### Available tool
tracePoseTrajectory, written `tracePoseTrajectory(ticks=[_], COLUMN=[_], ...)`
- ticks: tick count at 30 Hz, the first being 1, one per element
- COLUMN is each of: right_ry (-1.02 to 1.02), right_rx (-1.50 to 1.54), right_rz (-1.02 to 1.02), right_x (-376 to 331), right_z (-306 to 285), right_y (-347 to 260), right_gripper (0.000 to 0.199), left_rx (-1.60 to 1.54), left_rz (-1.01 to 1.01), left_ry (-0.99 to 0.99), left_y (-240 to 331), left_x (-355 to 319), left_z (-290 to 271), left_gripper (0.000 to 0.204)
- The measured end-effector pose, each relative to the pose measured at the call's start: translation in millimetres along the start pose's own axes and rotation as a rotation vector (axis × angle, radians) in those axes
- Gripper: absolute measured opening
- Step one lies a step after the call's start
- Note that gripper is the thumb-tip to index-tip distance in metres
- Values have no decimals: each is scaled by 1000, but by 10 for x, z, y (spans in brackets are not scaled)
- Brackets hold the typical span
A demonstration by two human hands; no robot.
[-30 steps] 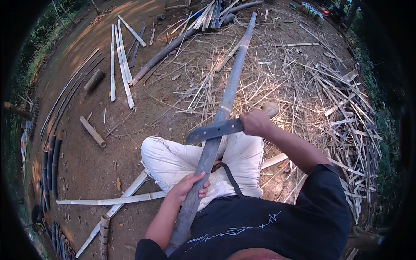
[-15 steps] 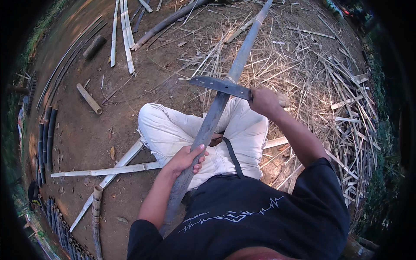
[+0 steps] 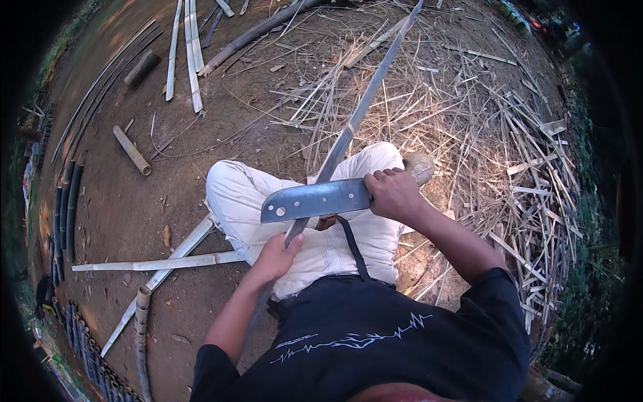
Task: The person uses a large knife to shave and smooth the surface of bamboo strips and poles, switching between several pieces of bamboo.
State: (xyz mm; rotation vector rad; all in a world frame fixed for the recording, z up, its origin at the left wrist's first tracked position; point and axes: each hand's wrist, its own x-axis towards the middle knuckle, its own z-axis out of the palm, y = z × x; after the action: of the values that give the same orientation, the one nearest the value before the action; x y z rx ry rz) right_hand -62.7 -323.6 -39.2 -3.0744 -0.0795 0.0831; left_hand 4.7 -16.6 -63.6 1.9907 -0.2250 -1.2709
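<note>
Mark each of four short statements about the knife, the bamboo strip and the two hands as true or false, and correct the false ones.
1. The right hand grips the broad steel cleaver-like knife by its handle. True.
2. The left hand holds the long grey split bamboo strip. True.
3. The knife blade lies flat on the dirt ground. False: it is held above the lap, across the strip.
4. The person wears dark trousers. False: the light cream trousers are pale; the shirt is black.

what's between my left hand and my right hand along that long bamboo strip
In the head view, the broad knife blade crosses the bamboo strip between left hand and right hand.
</note>
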Motion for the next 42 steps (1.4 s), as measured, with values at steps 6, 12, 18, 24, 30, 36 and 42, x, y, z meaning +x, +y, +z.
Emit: tracePoseTrajectory(ticks=[6, 12, 18, 24, 30, 36, 42], right_ry=[21, -108, 41, -16, -58, -49, -99], right_rx=[150, 129, 136, 63, 123, 176, 117], right_rz=[332, 335, 491, 410, 143, 638, 137], right_x=[308, 331, 428, 468, 508, 781, 720], right_z=[144, -31, 175, 114, 255, 347, 378], right_y=[496, 502, 896, 1116, 599, 1496, 809], right_gripper=[17, 20, 22, 23, 18, 29, 18], left_rx=[293, 276, 290, 296, 317, 303, 325], left_rz=[145, 93, 33, 10, -122, -292, -229], left_ry=[172, 176, 208, 257, 260, 213, 285], left_y=[98, 47, -52, -359, -482, -588, -967], left_x=[-400, -492, -840, -1241, -1519, -1643, -1590], left_z=[44, 56, 58, -90, -219, -332, -407], left_gripper=[43, 42, 42, 30, 34, 35, 35])
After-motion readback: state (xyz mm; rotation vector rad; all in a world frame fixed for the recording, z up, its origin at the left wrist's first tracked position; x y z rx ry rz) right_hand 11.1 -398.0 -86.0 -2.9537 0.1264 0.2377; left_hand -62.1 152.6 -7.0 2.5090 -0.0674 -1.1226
